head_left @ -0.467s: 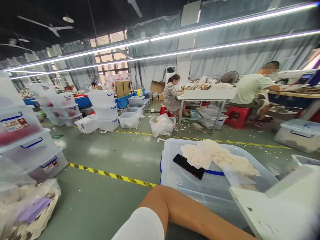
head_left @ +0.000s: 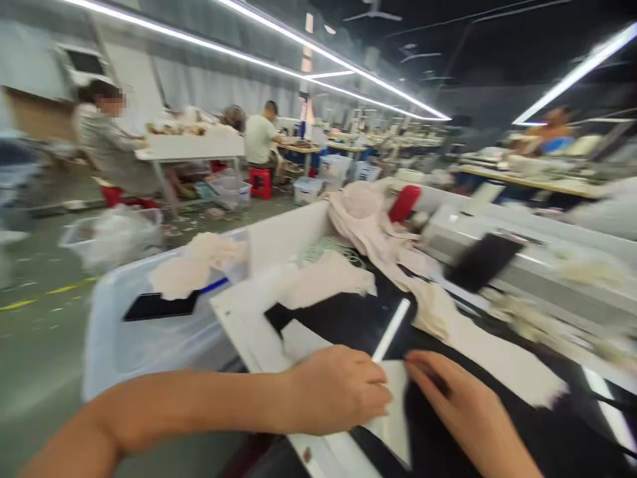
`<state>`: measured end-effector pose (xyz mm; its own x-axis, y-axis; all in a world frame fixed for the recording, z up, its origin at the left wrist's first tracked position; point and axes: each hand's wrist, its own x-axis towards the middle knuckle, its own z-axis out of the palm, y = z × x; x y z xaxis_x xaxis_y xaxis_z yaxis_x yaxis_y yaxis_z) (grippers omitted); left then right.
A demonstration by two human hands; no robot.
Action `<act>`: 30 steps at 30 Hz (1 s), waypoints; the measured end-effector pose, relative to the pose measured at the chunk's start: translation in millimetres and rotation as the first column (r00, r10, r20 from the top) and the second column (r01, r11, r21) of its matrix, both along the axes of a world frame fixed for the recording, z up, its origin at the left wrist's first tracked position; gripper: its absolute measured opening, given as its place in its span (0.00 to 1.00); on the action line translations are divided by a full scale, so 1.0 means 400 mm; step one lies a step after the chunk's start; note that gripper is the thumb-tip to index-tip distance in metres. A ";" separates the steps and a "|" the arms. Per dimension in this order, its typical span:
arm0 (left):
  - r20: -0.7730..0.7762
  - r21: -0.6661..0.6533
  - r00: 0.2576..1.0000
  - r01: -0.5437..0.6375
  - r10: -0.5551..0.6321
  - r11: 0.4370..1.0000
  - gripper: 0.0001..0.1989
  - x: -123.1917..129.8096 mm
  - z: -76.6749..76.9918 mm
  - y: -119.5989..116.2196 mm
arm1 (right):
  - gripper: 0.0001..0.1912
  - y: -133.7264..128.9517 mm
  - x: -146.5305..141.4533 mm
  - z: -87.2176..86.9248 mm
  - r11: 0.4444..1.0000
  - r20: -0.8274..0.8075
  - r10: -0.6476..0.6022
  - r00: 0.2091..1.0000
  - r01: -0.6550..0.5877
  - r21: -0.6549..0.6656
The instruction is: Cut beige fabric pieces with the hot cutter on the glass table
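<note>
My left hand [head_left: 341, 392] reaches in over the work surface, its fingers curled down on a cream cloth piece [head_left: 398, 431]. At that piece's right edge, the thumb and fingertips of my right hand [head_left: 460, 405] come together on it. Part of the cloth lies under my left fingers, and motion smears the picture. Another pale cloth piece [head_left: 306, 338] lies just behind my left hand. Long pinkish-beige garment pieces [head_left: 423, 305] stretch across the black tabletop [head_left: 348, 309] beyond both hands. A bright white bar, object or reflection, shows between them.
A white sewing machine [head_left: 522, 259] runs along the right. To the left, a lidded plastic bin [head_left: 112, 352] carries a black phone [head_left: 162, 307] and cream cloth [head_left: 196, 265]. Two people sit at tables farther back; a red object [head_left: 405, 202] stands behind the garments.
My view has swung right from the aisle and stacked bins to the work table. Both my hands now show on the cloth; before, only a bent arm was visible.
</note>
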<state>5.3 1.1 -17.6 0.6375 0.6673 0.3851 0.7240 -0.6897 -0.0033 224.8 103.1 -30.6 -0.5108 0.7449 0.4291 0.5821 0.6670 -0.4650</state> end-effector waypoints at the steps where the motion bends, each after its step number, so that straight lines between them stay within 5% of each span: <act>1: 0.052 -0.017 0.999 0.003 -0.002 1.000 0.09 0.000 -0.016 0.005 | 0.15 -0.001 0.024 0.008 1.000 0.068 0.004 0.998 -0.003 -0.012; 5: 0.190 -0.016 0.981 0.043 -0.040 0.999 0.08 -0.004 -0.053 0.014 | 0.10 0.009 0.027 0.016 0.999 0.235 -0.041 0.971 0.041 0.002; 11: 0.156 -0.086 0.984 0.098 -0.084 0.991 0.14 -0.023 -0.042 0.022 | 0.10 -0.020 0.038 0.031 0.992 0.238 -0.111 0.965 0.094 0.083; 16: 0.169 -0.150 0.980 0.130 -0.104 0.980 0.13 -0.032 -0.028 0.033 | 0.12 -0.140 0.073 0.070 0.947 0.188 0.045 0.981 -0.102 0.305; 24: 0.134 -0.191 0.982 0.158 -0.133 0.969 0.13 -0.033 -0.015 0.018 | 0.21 -0.226 0.055 0.030 0.942 0.213 0.200 0.956 -0.248 0.227; 30: 0.126 -0.110 0.978 0.178 -0.164 0.978 0.09 -0.037 0.004 0.007 | 0.15 -0.267 0.224 0.074 0.930 -0.006 0.102 0.995 -0.094 0.356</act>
<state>-9.5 3.8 -16.0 0.7021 0.5979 0.3867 0.5859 -0.7937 0.1635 314.3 -3.5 -0.9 -0.5600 0.4885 0.6691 0.4971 0.8443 -0.2003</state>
